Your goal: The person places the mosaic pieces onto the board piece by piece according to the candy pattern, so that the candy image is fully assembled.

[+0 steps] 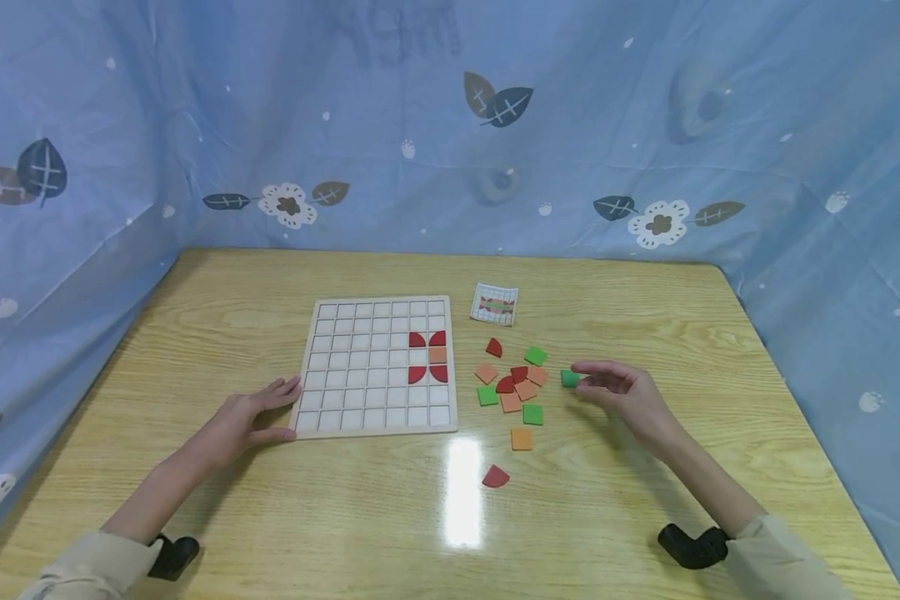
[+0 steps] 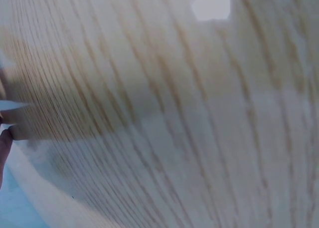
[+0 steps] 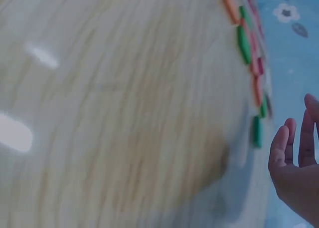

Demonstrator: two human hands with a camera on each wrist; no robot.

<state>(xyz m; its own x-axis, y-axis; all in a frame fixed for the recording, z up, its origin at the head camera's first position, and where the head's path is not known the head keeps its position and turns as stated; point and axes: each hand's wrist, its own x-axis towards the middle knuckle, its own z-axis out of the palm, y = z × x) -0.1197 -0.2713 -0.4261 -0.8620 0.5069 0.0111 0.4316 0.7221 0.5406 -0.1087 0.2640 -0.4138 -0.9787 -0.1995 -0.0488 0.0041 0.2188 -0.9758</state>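
My left hand (image 1: pixel 240 423) rests at the left edge of a white grid board (image 1: pixel 357 360), its fingers and thumb extended against the frame. Toward the board's right side, several red quarter-circle tiles (image 1: pixel 417 375) sit in the cells, with an orange square tile (image 1: pixel 437 355) between them in the last column. My right hand (image 1: pixel 637 407) hovers over the right part of the table, thumb and fingers apart. Just beyond its fingertips lies a dark green square tile (image 1: pixel 569 378). In the right wrist view, the hand (image 3: pixel 296 168) shows a gap from that green tile (image 3: pixel 256 132).
Between board and right hand lies a loose group of green tiles (image 1: pixel 532 414), orange tiles (image 1: pixel 521 439) and red quarter circles (image 1: pixel 496 477). A small printed pattern card (image 1: pixel 494 305) lies behind them. A blue patterned cloth (image 1: pixel 420 125) surrounds the wooden table (image 1: pixel 330 517).
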